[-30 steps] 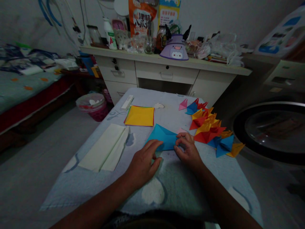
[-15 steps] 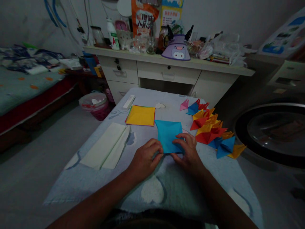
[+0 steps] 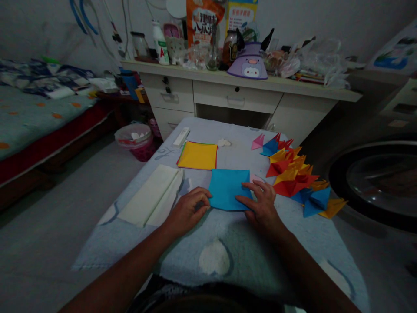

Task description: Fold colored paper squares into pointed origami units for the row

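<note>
A blue paper square lies flat on the cloth-covered table. My left hand is curled at the sheet's near left corner, fingertips pinching its edge. My right hand rests on the sheet's near right part with fingers stretched out flat. Just beyond the blue sheet sits a stack of coloured paper with a yellow sheet on top.
A heap of folded red, yellow and blue paper pieces lies to the right of my hands. Folded white cloth lies at the left. A cluttered desk stands behind, a bed at the left, a pink bin on the floor.
The blue paper went from a folded triangle shape to an opened flat square. Both hands shifted to its near corners, and my right hand spread flat on it.
</note>
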Available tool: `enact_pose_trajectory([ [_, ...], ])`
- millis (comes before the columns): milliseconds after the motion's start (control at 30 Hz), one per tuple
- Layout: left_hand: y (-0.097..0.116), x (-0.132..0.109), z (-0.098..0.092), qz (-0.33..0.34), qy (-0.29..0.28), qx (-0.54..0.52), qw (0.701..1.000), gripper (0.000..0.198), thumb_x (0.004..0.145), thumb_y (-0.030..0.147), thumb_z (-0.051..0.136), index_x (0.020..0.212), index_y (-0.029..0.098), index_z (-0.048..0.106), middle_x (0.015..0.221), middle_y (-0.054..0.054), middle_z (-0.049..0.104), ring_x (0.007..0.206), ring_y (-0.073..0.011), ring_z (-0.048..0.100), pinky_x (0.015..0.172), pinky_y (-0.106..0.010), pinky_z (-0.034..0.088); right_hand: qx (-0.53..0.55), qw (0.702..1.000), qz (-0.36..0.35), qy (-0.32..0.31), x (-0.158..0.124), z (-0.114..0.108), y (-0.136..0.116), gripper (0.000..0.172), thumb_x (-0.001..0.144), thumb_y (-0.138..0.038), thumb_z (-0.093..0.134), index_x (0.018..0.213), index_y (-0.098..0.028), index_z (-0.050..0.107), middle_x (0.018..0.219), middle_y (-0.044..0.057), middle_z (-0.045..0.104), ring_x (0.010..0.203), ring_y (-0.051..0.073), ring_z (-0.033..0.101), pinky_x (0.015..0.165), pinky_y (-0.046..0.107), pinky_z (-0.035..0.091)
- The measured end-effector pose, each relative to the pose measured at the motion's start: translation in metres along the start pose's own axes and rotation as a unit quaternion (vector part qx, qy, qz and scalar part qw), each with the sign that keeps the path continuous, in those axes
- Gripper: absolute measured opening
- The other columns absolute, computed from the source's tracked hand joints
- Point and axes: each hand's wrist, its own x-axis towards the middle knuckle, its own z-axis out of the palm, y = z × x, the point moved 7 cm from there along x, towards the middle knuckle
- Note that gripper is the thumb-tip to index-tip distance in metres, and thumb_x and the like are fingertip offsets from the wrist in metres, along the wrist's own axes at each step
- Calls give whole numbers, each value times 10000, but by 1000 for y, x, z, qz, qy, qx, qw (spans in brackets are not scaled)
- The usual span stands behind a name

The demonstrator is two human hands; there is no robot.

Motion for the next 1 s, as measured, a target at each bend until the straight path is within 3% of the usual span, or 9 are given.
enact_pose_trajectory([
  [200,-10,-5,7,-13,-27,73,997,137,841,110,555,946,194,580,980,-49,580,922,-170,575,804,-307,476,10,999,-10,-36,-1,9,-5,280,822,-166,599,1024,-332,698,1285,33,588,1280,324,376,1065,608,171],
  [367,-12,-8,14,16,-32,152,988,84,866,141,553,874,193,618,992,-49,571,909,-172,568,791,-306,468,62,996,-21,-65,-1,15,-6,257,862,-189,544,1054,-287,684,1119,29,683,1224,283,448,1086,571,132],
  [500,-10,-9,16,25,-28,164,986,93,884,136,525,869,187,602,974,-45,578,899,-173,562,786,-314,466,79,995,-9,-65,-1,17,-1,341,814,-220,557,1143,-228,646,1160,70,666,1216,303,440,1078,573,143],
  [600,-9,-8,15,20,-31,170,985,96,887,130,514,863,184,589,952,-43,583,897,-179,551,794,-327,463,75,995,0,-71,-1,19,2,341,765,-174,569,1083,-240,674,1129,60,674,1197,299,450,1069,571,153],
  [867,-7,-7,13,-7,-36,204,978,58,876,154,535,842,178,576,956,-55,562,933,-208,524,848,-383,463,72,993,53,-80,0,25,12,189,850,-189,576,947,-279,711,979,25,698,1043,239,524,1030,511,245],
  [1000,-8,-8,11,-30,-25,220,975,44,866,168,548,834,173,579,1005,-66,549,970,-222,517,874,-409,459,79,984,128,-101,1,31,25,116,861,-275,597,909,-243,698,983,52,664,996,249,521,920,458,356],
])
